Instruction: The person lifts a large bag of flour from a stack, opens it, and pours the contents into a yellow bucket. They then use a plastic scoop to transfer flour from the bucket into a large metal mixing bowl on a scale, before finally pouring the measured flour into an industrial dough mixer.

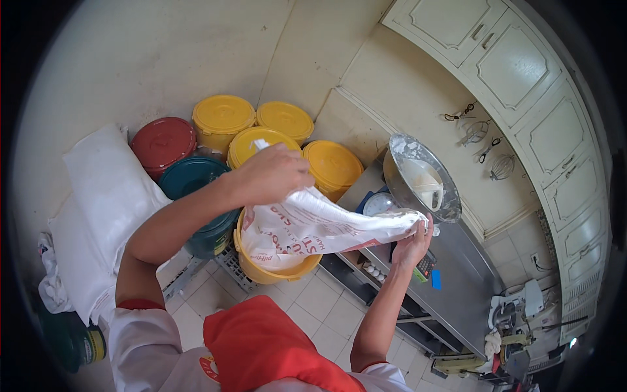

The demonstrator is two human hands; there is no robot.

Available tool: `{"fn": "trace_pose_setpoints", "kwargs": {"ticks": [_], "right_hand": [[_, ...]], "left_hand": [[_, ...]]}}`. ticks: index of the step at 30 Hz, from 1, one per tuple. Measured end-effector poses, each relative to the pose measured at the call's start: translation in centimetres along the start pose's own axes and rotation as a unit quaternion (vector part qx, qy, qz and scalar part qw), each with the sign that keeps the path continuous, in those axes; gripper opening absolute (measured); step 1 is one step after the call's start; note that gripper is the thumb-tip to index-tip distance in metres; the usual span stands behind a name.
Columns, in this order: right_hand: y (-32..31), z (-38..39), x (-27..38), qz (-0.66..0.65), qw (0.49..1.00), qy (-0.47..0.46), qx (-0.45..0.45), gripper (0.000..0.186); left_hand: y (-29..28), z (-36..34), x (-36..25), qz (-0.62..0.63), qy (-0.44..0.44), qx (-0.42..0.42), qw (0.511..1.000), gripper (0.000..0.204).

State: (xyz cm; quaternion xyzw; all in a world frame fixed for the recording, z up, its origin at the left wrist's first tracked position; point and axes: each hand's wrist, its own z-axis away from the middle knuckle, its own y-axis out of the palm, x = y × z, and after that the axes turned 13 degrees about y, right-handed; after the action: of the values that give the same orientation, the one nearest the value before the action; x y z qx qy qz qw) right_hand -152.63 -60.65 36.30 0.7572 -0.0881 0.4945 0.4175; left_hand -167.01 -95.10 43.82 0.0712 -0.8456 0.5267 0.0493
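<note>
My left hand grips the upper end of a white plastic bag with red print and lifts it. My right hand holds the bag's other end, its mouth, against the rim of a tilted metal bowl that has white powder in it. The bowl sits on a kitchen scale on a steel table. The bag's middle sags over an open yellow bucket on the floor.
Lidded buckets crowd the corner: several yellow, one red, one teal. White sacks lean on the wall at left. Utensils hang under cream cabinets. Eggs sit on the table's lower shelf.
</note>
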Motion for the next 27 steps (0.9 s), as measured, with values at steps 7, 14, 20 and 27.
{"fn": "trace_pose_setpoints", "kwargs": {"ticks": [7,14,20,27], "right_hand": [[-1.9,-1.5,1.0,0.072,0.996,0.042,0.026,0.024],[-0.8,-0.9,3.1,0.164,0.985,-0.05,-0.021,0.017],[0.3,-0.7,3.8,0.302,0.947,-0.112,-0.005,0.015],[1.0,-1.2,3.6,0.196,0.978,-0.062,0.023,0.023]], "left_hand": [[0.8,0.3,1.6,-0.032,-0.064,-0.154,0.986,0.004],[0.9,0.4,3.2,-0.043,-0.106,-0.21,0.971,0.006],[0.2,-0.7,2.6,0.0,-0.18,-0.064,0.982,0.016],[3.5,-6.6,0.0,0.049,0.016,-0.139,0.989,0.028]]}}
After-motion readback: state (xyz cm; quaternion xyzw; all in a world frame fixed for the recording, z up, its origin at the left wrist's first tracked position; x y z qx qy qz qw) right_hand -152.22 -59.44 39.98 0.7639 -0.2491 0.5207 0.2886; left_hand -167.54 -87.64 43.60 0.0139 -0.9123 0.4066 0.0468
